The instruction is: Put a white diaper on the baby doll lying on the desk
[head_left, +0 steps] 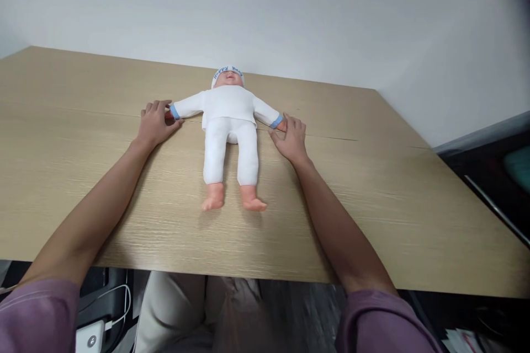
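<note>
A baby doll (230, 121) in a white suit with blue cuffs and a white cap lies on its back on the wooden table (372, 187), arms spread, feet toward me. My left hand (155, 122) is closed over the doll's hand at the left. My right hand (292, 137) covers the doll's other hand at the right, fingers curled on it. Both doll hands are mostly hidden under my fingers.
The table runs to a white wall at the back. A dark piece of furniture (488, 176) stands to the right of the table. Below the near edge are my legs, a white cable and a white charger (89, 336).
</note>
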Action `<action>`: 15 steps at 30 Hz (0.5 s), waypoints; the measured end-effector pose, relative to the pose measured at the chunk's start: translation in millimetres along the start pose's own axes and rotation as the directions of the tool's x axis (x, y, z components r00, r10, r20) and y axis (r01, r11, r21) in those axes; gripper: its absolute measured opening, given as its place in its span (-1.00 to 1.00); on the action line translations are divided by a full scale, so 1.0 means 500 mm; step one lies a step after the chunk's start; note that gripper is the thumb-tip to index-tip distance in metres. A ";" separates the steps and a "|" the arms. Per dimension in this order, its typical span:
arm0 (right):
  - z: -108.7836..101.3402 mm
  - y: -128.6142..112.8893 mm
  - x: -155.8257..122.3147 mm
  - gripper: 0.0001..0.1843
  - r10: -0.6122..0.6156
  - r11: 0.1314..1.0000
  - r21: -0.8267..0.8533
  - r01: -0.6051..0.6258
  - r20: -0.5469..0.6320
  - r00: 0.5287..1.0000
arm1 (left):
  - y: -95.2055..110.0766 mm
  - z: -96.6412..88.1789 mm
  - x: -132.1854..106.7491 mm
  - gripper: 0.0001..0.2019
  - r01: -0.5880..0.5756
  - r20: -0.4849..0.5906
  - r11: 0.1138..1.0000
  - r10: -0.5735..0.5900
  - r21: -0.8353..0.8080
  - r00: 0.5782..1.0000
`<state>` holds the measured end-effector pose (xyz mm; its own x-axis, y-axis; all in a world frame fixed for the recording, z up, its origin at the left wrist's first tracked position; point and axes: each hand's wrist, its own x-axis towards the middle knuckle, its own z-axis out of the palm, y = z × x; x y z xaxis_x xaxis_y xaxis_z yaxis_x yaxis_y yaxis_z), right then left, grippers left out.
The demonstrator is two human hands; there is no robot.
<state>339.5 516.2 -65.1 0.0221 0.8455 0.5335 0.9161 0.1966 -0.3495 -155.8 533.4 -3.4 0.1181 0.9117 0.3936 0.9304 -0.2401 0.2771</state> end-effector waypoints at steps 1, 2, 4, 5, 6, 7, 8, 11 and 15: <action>-0.006 -0.009 -0.011 -0.10 0.007 1.000 0.003 -0.007 -0.002 1.000 | 0.001 -0.002 -0.008 -0.24 0.009 -0.004 1.000 -0.009 -0.007 1.000; -0.014 -0.020 -0.022 -0.11 0.013 1.000 0.010 -0.013 -0.003 1.000 | 0.003 -0.005 -0.017 -0.23 0.017 -0.009 1.000 -0.017 -0.016 1.000; -0.031 -0.053 -0.048 -0.15 0.030 0.999 0.031 -0.029 -0.014 0.999 | 0.012 -0.010 -0.037 -0.23 0.029 -0.022 0.999 -0.030 -0.037 0.999; -0.041 -0.075 -0.063 -0.17 0.046 0.998 0.044 -0.044 -0.027 0.999 | 0.021 -0.014 -0.048 -0.26 0.033 -0.033 0.998 -0.034 -0.049 0.999; -0.054 -0.103 -0.081 -0.19 0.066 0.996 0.060 -0.064 -0.045 0.997 | 0.034 -0.020 -0.060 -0.30 0.037 -0.051 0.997 -0.040 -0.063 0.998; -0.071 -0.135 -0.102 -0.21 0.087 0.993 0.080 -0.082 -0.067 0.994 | 0.051 -0.028 -0.075 -0.35 0.039 -0.078 0.996 -0.045 -0.083 0.996; -0.092 -0.172 -0.129 -0.24 0.101 0.990 0.107 -0.091 -0.093 0.991 | 0.073 -0.039 -0.095 -0.40 0.032 -0.110 0.993 -0.045 -0.114 0.993; -0.184 -0.297 -0.249 -0.40 0.046 0.971 0.241 -0.005 -0.166 0.985 | 0.165 -0.087 -0.206 -0.51 -0.063 -0.227 0.964 0.003 -0.258 0.974; -0.331 -0.418 -0.490 -0.42 -0.176 0.881 0.393 0.264 -0.245 0.953 | 0.293 -0.150 -0.500 -0.66 -0.176 -0.157 0.847 0.111 -0.501 0.981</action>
<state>209.0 185.7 4.8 -0.0420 0.6499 0.7588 0.6555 0.5911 -0.4700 -75.3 245.2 4.4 0.1646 0.8158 0.5544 0.5935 -0.5309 0.6050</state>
